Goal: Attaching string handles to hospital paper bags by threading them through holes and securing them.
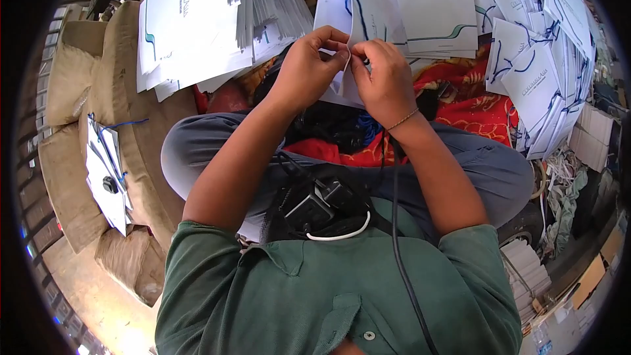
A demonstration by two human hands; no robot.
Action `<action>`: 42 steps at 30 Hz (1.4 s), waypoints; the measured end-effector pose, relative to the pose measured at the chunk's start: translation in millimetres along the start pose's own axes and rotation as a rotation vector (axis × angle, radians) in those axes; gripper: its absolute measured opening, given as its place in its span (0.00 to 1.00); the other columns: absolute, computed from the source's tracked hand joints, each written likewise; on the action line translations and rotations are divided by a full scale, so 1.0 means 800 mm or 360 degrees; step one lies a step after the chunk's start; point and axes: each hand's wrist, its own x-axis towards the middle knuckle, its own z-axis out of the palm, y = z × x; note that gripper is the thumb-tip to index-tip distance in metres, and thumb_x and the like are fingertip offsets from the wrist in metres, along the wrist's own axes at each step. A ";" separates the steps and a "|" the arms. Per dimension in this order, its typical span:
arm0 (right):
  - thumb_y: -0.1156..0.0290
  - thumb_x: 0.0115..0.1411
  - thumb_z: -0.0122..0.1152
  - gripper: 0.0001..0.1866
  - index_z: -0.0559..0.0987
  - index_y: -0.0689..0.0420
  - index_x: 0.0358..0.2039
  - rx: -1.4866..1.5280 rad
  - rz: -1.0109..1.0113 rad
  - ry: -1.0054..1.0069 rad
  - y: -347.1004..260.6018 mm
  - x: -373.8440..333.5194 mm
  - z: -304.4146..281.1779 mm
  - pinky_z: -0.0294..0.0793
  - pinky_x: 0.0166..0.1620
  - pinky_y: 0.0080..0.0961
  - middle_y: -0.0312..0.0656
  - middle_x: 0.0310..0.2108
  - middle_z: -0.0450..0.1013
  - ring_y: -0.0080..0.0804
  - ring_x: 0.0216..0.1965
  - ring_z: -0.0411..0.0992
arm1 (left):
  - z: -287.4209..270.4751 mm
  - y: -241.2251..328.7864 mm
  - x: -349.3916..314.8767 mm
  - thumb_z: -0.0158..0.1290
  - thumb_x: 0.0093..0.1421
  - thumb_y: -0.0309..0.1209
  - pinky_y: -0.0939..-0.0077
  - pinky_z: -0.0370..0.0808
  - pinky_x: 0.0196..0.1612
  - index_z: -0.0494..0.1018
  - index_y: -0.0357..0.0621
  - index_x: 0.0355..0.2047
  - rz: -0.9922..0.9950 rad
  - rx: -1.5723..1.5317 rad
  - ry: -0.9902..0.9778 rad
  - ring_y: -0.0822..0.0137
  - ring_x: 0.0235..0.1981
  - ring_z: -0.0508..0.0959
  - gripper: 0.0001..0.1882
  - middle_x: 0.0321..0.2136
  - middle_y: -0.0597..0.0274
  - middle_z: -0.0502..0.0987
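My grip: left hand (309,69) and right hand (386,80) together, pinching white bag (331,8).
Bag's edge: runs forward from between them.

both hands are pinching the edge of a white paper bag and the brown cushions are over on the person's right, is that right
The side is wrong: the head view shows the brown cushions on the person's left. The rest stands: the left hand and right hand are pinching the edge of a white paper bag.

Both hands (310,69) at the edge of a white bag (331,10).
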 end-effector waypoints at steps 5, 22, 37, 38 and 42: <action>0.71 0.69 0.67 0.09 0.86 0.63 0.44 0.0350 0.0220 0.0095 -0.006 0.000 0.011 0.79 0.47 0.45 0.50 0.40 0.82 0.55 0.42 0.80 | 0.001 0.002 -0.002 0.61 0.71 0.25 0.78 0.78 0.46 0.79 0.37 0.54 0.0019 0.0122 0.0255 0.76 0.40 0.82 0.13 0.44 0.61 0.82; 0.71 0.69 0.65 0.14 0.89 0.67 0.47 0.0744 0.0636 0.0086 0.013 0.004 -0.018 0.73 0.30 0.19 0.36 0.28 0.83 0.14 0.25 0.73 | 0.017 0.016 -0.007 0.62 0.69 0.25 0.68 0.81 0.52 0.74 0.39 0.61 0.0298 0.0197 0.0280 0.62 0.48 0.87 0.21 0.44 0.51 0.86; 0.71 0.70 0.65 0.13 0.88 0.68 0.46 0.0658 0.0505 0.0048 -0.005 0.004 -0.019 0.78 0.34 0.24 0.45 0.32 0.86 0.20 0.29 0.79 | 0.004 0.014 0.000 0.63 0.68 0.26 0.65 0.81 0.53 0.75 0.37 0.55 0.0209 0.0199 0.0280 0.61 0.45 0.86 0.17 0.40 0.50 0.86; 0.71 0.69 0.65 0.13 0.88 0.68 0.46 0.0653 0.0491 0.0063 -0.005 0.003 -0.019 0.78 0.34 0.25 0.46 0.32 0.86 0.21 0.29 0.79 | 0.004 0.014 0.000 0.62 0.69 0.27 0.65 0.81 0.53 0.77 0.36 0.53 0.0236 0.0221 0.0273 0.61 0.45 0.87 0.14 0.40 0.51 0.87; 0.71 0.68 0.65 0.13 0.88 0.68 0.46 0.0661 0.0464 0.0122 -0.005 0.004 -0.017 0.79 0.36 0.26 0.48 0.32 0.86 0.23 0.31 0.81 | 0.007 0.010 0.001 0.61 0.69 0.28 0.64 0.81 0.52 0.80 0.34 0.47 0.0377 0.0435 0.0319 0.56 0.46 0.87 0.10 0.40 0.50 0.87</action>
